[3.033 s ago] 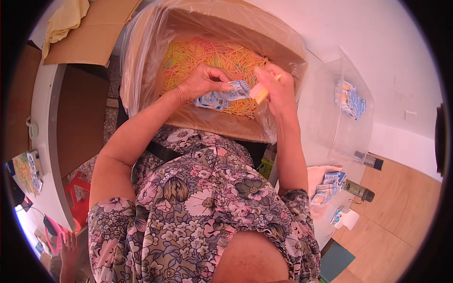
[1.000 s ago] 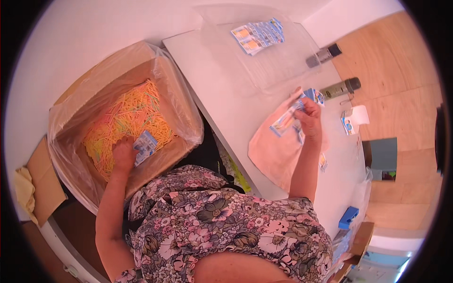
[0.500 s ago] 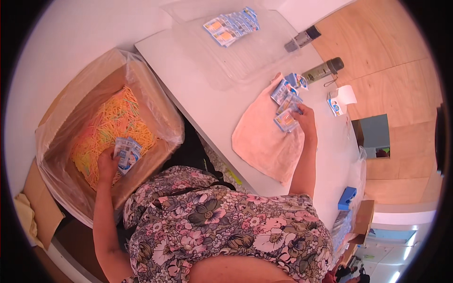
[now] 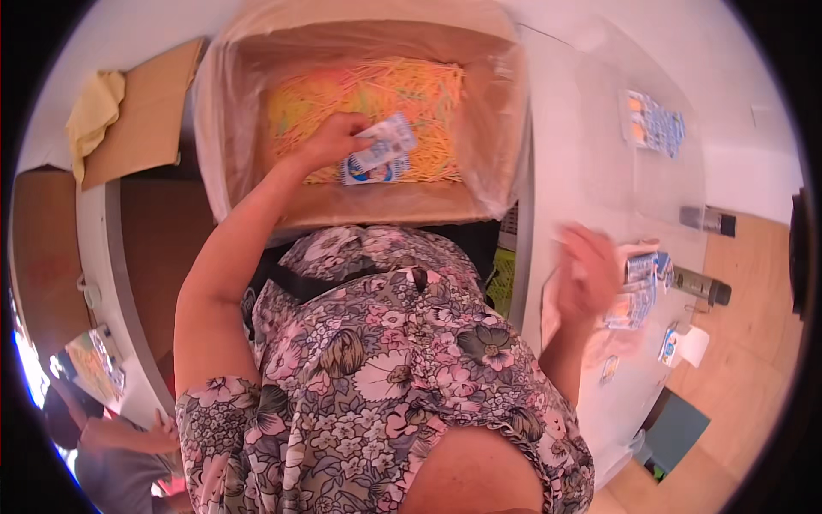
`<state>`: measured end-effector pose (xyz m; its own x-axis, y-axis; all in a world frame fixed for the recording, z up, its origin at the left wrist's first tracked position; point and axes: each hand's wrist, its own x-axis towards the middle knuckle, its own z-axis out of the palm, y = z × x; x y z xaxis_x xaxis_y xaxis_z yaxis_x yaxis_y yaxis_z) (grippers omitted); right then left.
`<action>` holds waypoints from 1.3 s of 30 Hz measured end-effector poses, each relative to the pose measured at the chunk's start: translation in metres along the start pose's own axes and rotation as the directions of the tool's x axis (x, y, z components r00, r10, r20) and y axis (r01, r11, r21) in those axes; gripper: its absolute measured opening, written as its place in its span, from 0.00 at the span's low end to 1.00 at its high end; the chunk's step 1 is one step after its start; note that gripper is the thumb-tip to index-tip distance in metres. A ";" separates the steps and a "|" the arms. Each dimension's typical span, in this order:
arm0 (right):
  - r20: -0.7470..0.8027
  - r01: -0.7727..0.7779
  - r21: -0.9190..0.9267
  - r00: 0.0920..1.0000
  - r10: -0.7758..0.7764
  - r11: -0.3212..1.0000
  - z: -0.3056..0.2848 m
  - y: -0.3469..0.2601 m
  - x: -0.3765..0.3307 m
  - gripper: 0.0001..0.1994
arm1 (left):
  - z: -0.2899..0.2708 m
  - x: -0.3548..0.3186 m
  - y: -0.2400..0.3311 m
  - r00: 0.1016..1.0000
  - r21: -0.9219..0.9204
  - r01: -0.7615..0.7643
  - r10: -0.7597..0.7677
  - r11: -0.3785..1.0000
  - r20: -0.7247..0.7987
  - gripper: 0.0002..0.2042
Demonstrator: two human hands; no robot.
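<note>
My left hand (image 4: 336,142) is closed on a few small blue-and-white packets (image 4: 387,144), fanned out over a large cardboard box (image 4: 342,204) lined with clear plastic. Thin orange, yellow and pink sticks (image 4: 428,94) fill the bottom of that box below my hand. Over the table edge, my right hand (image 4: 591,270) is blurred by motion; its fingers look stretched out and no packet shows in them. Beside it, more packets (image 4: 632,310) lie on a pink cloth (image 4: 621,341), partly hidden by the hand. A single small packet (image 4: 609,369) lies near the cloth's close side.
A clear plastic tray (image 4: 604,163) holding several packets (image 4: 657,125) sits at the far right. Two dark bottles (image 4: 706,220) and a blue-and-white carton (image 4: 668,344) stand or lie past the cloth. At left are a cardboard flap (image 4: 141,133), a yellow cloth (image 4: 96,120) and another person (image 4: 128,463).
My view and body have turned left toward the box. My right hand has come away from the packets on the cloth. My left hand still holds its packets over the sticks.
</note>
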<state>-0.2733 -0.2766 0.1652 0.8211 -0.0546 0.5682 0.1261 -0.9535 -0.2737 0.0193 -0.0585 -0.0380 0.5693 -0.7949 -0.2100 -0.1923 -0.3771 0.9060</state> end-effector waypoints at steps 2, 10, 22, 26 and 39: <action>0.245 -0.256 0.207 0.948 0.203 0.944 0.057 -0.022 0.041 0.18 | -0.009 -0.009 0.035 0.981 -0.239 -0.029 0.074 0.971 0.181 0.05; 0.635 -0.336 0.337 0.771 0.052 0.879 0.202 -0.020 0.149 0.14 | -0.061 -0.046 0.063 0.983 -0.347 -0.175 0.147 0.922 -0.106 0.07; 0.793 0.111 0.053 0.600 -0.109 0.992 0.351 -0.035 0.141 0.12 | -0.094 -0.093 0.062 0.622 -0.443 -0.571 0.013 0.691 -0.783 0.11; 0.600 0.229 0.028 0.775 -0.200 0.973 0.381 -0.033 0.148 0.12 | -0.091 -0.084 0.053 0.642 -0.533 -0.617 -0.020 0.579 -0.766 0.11; 0.551 0.439 -0.383 0.815 -0.181 0.812 0.458 -0.024 0.163 0.11 | -0.088 -0.087 0.049 0.507 -0.376 -0.690 0.042 0.618 -0.861 0.12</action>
<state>0.1125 -0.1274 -0.0909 0.9529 0.2910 0.0851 0.2496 -0.9122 0.3248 0.0301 0.0343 0.0565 0.9688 -0.0095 0.2476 -0.2107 0.4942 0.8434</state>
